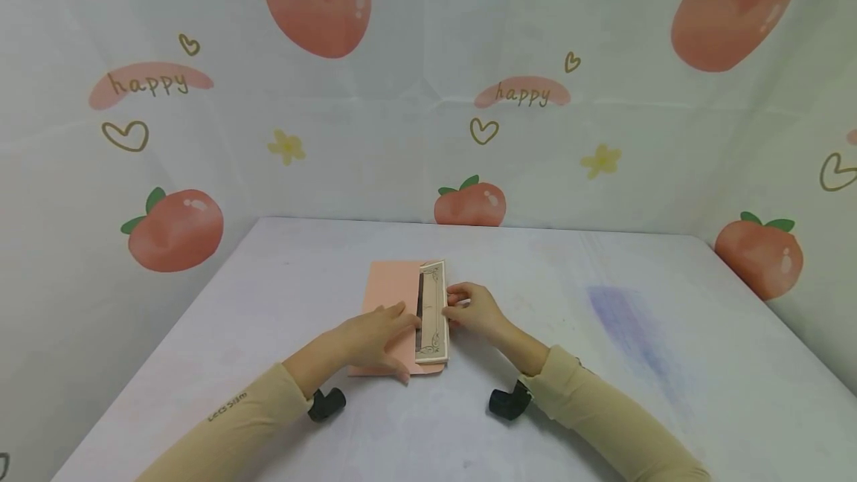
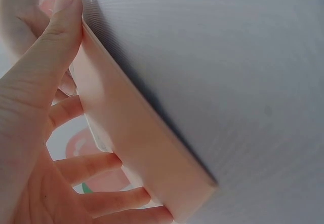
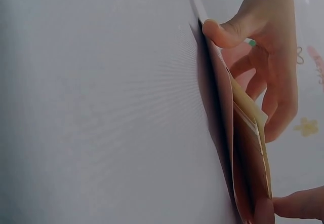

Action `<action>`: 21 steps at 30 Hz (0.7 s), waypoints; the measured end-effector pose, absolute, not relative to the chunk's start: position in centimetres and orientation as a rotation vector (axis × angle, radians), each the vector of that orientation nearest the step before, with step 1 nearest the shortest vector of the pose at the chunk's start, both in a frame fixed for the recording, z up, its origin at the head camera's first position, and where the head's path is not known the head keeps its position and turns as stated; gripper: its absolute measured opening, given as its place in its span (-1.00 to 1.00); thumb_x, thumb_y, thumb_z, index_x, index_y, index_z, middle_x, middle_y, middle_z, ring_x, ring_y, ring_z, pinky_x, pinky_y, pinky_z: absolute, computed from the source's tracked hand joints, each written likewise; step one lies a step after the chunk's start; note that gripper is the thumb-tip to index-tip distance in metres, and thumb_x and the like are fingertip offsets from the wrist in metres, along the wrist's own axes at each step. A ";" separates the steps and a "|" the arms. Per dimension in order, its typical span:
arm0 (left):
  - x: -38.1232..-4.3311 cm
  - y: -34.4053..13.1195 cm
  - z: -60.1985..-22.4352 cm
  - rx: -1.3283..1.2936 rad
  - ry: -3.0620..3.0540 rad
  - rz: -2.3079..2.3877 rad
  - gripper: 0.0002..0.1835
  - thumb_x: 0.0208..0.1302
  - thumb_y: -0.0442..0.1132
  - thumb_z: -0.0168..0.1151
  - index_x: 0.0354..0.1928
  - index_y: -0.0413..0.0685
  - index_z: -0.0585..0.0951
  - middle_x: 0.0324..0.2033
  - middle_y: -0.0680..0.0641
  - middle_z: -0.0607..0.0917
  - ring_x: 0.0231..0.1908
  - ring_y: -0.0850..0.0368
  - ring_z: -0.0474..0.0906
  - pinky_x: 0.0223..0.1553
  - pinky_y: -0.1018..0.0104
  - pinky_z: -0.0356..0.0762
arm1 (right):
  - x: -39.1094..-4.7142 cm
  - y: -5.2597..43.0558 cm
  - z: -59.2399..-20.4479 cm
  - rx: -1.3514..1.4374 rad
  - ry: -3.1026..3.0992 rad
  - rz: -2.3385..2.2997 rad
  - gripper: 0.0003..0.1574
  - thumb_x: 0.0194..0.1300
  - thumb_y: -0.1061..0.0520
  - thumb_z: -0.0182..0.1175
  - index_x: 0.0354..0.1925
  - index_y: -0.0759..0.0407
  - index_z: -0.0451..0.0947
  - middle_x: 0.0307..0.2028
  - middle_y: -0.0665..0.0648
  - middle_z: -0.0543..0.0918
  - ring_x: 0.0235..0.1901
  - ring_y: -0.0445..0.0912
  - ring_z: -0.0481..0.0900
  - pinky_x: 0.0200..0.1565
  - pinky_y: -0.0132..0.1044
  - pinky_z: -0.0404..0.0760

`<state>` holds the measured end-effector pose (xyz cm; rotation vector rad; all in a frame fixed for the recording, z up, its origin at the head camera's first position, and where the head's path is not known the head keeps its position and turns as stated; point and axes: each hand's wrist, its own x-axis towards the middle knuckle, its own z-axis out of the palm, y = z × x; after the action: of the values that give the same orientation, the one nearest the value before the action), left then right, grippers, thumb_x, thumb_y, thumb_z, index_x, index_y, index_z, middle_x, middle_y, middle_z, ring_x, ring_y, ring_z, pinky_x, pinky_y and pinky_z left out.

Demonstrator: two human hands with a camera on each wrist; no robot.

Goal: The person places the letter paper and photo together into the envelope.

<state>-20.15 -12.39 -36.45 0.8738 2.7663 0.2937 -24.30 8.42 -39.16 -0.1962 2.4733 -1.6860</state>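
A flat pink paper folder [image 1: 391, 285] lies on the table, with a narrow cream panel [image 1: 434, 311] along its right side. Printed corner ornaments decorate the panel, and a dark gap shows at its left edge. My left hand [image 1: 371, 337] rests on the folder with fingers spread, its thumb near the front edge. On the other side, my right hand [image 1: 478, 311] pinches the panel's right edge between thumb and fingers. The right wrist view shows the cream panel [image 3: 248, 100] raised from the pink layer below. In the left wrist view, fingertips touch the pink folder [image 2: 131, 127].
The white table [image 1: 268, 281] surrounds the folder, with a purple smudge [image 1: 623, 326] on its right side. Black wrist devices [image 1: 510, 402] sit by both cuffs. A white curtain [image 1: 375, 132] printed with fruit hangs behind the table.
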 end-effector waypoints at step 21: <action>-20.2 -11.9 -36.4 0.850 2.764 0.285 -0.18 -0.17 0.31 0.35 0.17 0.21 0.34 0.32 -0.25 0.29 0.23 -0.45 0.28 0.11 -0.23 0.39 | -24.5 8.1 -38.8 -0.343 2.584 -1.595 -0.39 -0.05 0.42 0.25 0.05 0.48 0.43 -0.11 0.36 0.59 -0.22 0.07 0.66 -0.29 -0.32 0.64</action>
<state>-20.17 -11.87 -36.41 0.8505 2.7641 0.2851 -24.47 8.14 -38.82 -0.3435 2.5843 -1.5950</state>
